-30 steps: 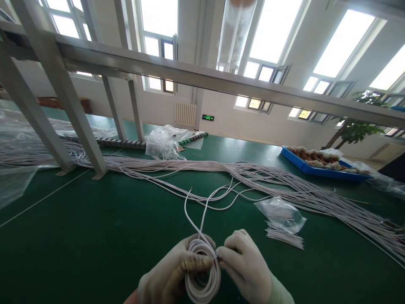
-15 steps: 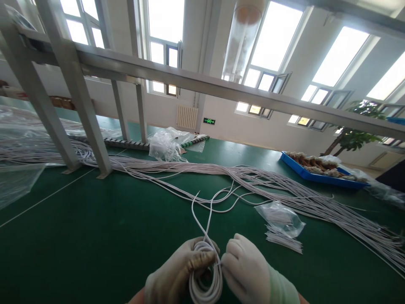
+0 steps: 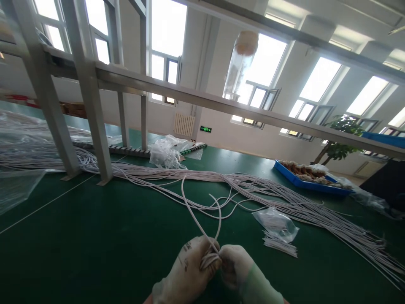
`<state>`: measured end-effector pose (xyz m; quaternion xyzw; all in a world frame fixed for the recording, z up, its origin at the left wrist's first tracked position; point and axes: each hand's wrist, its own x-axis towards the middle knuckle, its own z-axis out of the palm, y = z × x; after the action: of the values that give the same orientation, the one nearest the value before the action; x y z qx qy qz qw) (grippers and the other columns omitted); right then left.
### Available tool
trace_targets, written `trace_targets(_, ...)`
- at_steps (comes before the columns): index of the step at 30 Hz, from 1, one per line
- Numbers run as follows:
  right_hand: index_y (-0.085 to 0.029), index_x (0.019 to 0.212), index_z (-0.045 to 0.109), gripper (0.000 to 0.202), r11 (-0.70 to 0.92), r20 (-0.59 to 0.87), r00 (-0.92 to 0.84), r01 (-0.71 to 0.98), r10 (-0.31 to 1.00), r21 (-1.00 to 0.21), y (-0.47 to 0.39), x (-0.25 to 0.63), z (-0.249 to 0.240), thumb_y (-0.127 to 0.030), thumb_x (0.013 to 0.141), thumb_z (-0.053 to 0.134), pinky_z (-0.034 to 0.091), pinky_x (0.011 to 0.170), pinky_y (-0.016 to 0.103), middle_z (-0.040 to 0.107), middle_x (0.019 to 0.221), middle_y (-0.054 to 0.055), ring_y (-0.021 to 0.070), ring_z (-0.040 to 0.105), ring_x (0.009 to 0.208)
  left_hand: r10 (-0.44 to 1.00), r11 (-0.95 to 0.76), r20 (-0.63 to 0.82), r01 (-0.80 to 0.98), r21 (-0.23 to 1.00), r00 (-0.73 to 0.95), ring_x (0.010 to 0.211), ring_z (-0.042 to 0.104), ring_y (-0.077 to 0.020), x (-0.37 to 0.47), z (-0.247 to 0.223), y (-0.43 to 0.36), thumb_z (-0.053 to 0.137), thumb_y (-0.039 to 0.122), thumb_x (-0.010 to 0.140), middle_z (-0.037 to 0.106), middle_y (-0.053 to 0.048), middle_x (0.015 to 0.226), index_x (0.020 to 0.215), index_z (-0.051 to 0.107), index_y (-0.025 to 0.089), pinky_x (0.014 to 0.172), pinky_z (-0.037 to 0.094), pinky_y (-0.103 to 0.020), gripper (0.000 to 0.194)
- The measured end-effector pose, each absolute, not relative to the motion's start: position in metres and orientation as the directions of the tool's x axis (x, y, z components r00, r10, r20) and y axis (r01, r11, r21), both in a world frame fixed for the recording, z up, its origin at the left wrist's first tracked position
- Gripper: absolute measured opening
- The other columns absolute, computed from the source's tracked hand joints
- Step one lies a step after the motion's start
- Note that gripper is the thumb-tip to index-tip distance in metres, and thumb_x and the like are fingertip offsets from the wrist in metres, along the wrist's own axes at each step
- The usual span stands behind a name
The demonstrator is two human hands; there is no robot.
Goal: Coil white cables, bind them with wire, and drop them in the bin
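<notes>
At the bottom centre, my left hand (image 3: 191,268), in a whitish work glove with dark marks, is closed around a coil of white cable (image 3: 209,258). Two loose ends of the cable rise from the fist over the green table. My right hand (image 3: 236,270), gloved too, is pinched closed against the coil's right side. What its fingertips hold is too small to make out. Most of the coil is hidden by the left glove.
A long bundle of white cables (image 3: 202,174) crosses the green table (image 3: 133,236). Right of my hands lie a clear plastic bag (image 3: 276,223) and short white strips (image 3: 280,245). Farther back are a blue tray (image 3: 303,182), crumpled plastic (image 3: 167,153) and a metal frame (image 3: 99,126).
My left hand has turned over with the coil, so its back shows and the loops are mostly covered. The cable ends have swung, one reaching farther up and left. The camera view has shifted.
</notes>
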<state>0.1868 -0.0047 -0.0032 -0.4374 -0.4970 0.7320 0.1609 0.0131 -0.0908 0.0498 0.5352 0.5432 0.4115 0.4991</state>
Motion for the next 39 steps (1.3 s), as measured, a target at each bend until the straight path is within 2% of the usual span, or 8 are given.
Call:
trace_targets(5, -0.022, 0.072, 0.051, 0.048, -0.233, -0.283, -0.573, 0.161, 0.769, -0.959, 0.0, 0.199, 0.018, -0.068, 0.087, 0.051, 0.033, 0.042, 0.026, 0.038, 0.054, -0.007, 0.0111, 0.035, 0.043, 0.978, 0.207, -0.191, -0.329, 0.921, 0.083, 0.092, 0.062, -0.0258, 0.007, 0.049, -0.089, 0.075, 0.055, 0.079, 0.064, -0.007, 0.099, 0.108, 0.06, 0.016, 0.087, 0.049, -0.041, 0.051)
trace_targets(9, -0.021, 0.1, 0.062, 0.02, 0.441, 0.175, -0.653, 0.268, 0.737, -0.856, 0.002, 0.211, 0.039, -0.039, 0.095, 0.054, 0.05, 0.07, 0.035, 0.056, 0.095, 0.006, 0.0201, 0.055, 0.08, 0.96, 0.28, -0.231, -0.472, 0.836, 0.16, 0.092, 0.061, -0.0258, 0.0, 0.057, -0.093, 0.077, 0.06, 0.074, 0.065, -0.009, 0.1, 0.112, 0.059, 0.015, 0.091, 0.047, -0.042, 0.062)
trace_targets(13, -0.023, 0.101, 0.063, 0.016, 0.705, 0.296, -0.769, 0.265, 0.566, -0.657, 0.0, 0.212, 0.041, -0.029, 0.096, 0.048, 0.048, 0.069, 0.036, 0.052, 0.101, 0.007, 0.0229, 0.052, 0.085, 0.955, 0.287, -0.218, -0.44, 0.851, 0.201, 0.099, 0.061, -0.0286, -0.004, 0.054, -0.095, 0.075, 0.059, 0.076, 0.066, -0.012, 0.106, 0.118, 0.059, 0.013, 0.095, 0.046, -0.045, 0.064)
trace_targets(20, -0.022, 0.083, 0.057, 0.015, 0.714, 0.273, -0.759, 0.335, 0.591, -0.615, -0.012, 0.2, 0.05, -0.025, 0.095, 0.048, 0.047, 0.074, 0.039, 0.055, 0.085, 0.004, 0.0199, 0.049, 0.074, 0.949, 0.299, -0.224, -0.412, 0.861, 0.222, 0.099, 0.06, -0.0286, 0.0, 0.057, -0.095, 0.074, 0.059, 0.077, 0.065, -0.01, 0.107, 0.115, 0.06, 0.015, 0.094, 0.047, -0.045, 0.06)
trace_targets(24, -0.021, 0.072, 0.051, 0.019, 0.097, -0.221, -0.629, 0.43, 0.746, -0.898, -0.016, 0.184, 0.051, -0.029, 0.089, 0.052, 0.04, 0.056, 0.028, 0.048, 0.068, -0.001, 0.0153, 0.044, 0.06, 0.984, 0.169, -0.154, -0.186, 0.968, 0.089, 0.103, 0.061, -0.0319, 0.007, 0.058, -0.093, 0.075, 0.058, 0.076, 0.065, -0.011, 0.109, 0.107, 0.062, 0.017, 0.091, 0.049, -0.046, 0.053)
trace_targets(28, -0.02, 0.073, 0.05, 0.022, -0.252, -0.46, -0.619, 0.397, 0.637, -0.883, -0.01, 0.186, 0.045, -0.034, 0.09, 0.05, 0.03, 0.046, 0.023, 0.042, 0.06, -0.005, 0.0111, 0.036, 0.049, 0.987, 0.16, -0.157, -0.089, 0.983, 0.041, 0.098, 0.061, -0.029, 0.009, 0.05, -0.089, 0.075, 0.055, 0.078, 0.065, -0.009, 0.103, 0.103, 0.062, 0.018, 0.086, 0.05, -0.042, 0.047)
trace_targets(33, -0.019, 0.102, 0.061, 0.02, 0.339, 0.042, -0.629, 0.359, 0.776, -0.87, 0.0, 0.205, 0.043, -0.032, 0.096, 0.048, 0.048, 0.066, 0.033, 0.056, 0.089, 0.005, 0.0191, 0.054, 0.074, 0.968, 0.252, -0.217, -0.465, 0.848, 0.129, 0.093, 0.062, -0.0268, 0.0, 0.052, -0.093, 0.072, 0.058, 0.079, 0.066, -0.009, 0.1, 0.114, 0.059, 0.015, 0.091, 0.047, -0.044, 0.057)
trace_targets(39, -0.024, 0.101, 0.065, 0.014, 0.814, 0.285, -0.817, 0.331, 0.5, -0.478, 0.006, 0.204, 0.046, -0.025, 0.093, 0.054, 0.044, 0.062, 0.034, 0.056, 0.097, 0.007, 0.0221, 0.05, 0.078, 0.952, 0.297, -0.301, -0.396, 0.869, 0.054, 0.113, 0.058, -0.037, -0.005, 0.06, -0.1, 0.086, 0.063, 0.06, 0.063, -0.016, 0.118, 0.125, 0.056, 0.014, 0.102, 0.041, -0.051, 0.087)
